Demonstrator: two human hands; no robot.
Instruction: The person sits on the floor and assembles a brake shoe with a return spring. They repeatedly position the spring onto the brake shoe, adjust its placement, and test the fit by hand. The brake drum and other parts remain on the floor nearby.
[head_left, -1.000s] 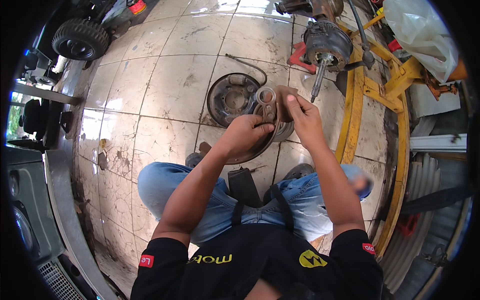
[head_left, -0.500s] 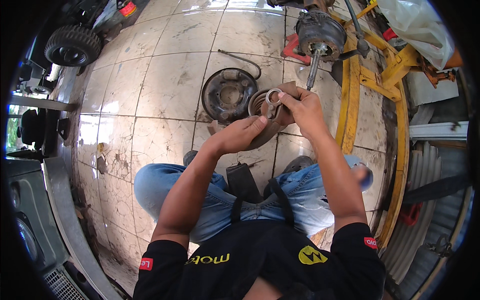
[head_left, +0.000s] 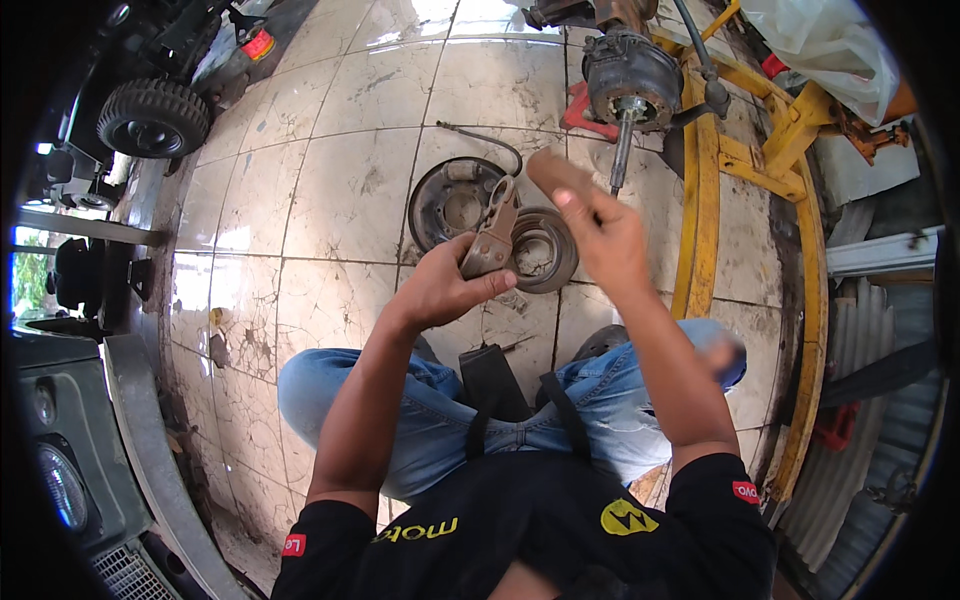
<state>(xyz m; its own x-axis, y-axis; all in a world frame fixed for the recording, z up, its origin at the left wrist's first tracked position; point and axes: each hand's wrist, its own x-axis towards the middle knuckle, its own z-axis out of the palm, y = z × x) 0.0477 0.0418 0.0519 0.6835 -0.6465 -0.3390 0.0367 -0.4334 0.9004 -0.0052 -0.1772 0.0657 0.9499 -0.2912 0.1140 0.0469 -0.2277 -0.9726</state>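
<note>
My left hand (head_left: pixel 447 285) grips a rusty brake shoe (head_left: pixel 492 240) with rivets and a ring-shaped eye at its upper end, the thumb stretched along its lower part. My right hand (head_left: pixel 606 235) is closed around a second brown, curved brake shoe (head_left: pixel 556 174), which is blurred by motion. Below and between the hands, a round grooved metal part (head_left: pixel 567 262) lies on the floor. The round black brake backing plate (head_left: pixel 428 210) lies just beyond my left hand, partly covered by the first shoe. A thin dark hose (head_left: pixel 500 141) curves beside it.
A hub with a long shaft (head_left: pixel 625 80) hangs at the far right, a red stand (head_left: pixel 587 112) beside it. The yellow steel frame (head_left: pixel 705 200) runs along my right. Vehicles with a tyre (head_left: pixel 153 118) and a headlight (head_left: pixel 62 485) stand on the left. A black strap bag (head_left: pixel 492 380) sits between my legs.
My hands have moved apart, and the two brake shoes, close together before, are now separate. The right one has swung up and away. More of the round grooved part shows.
</note>
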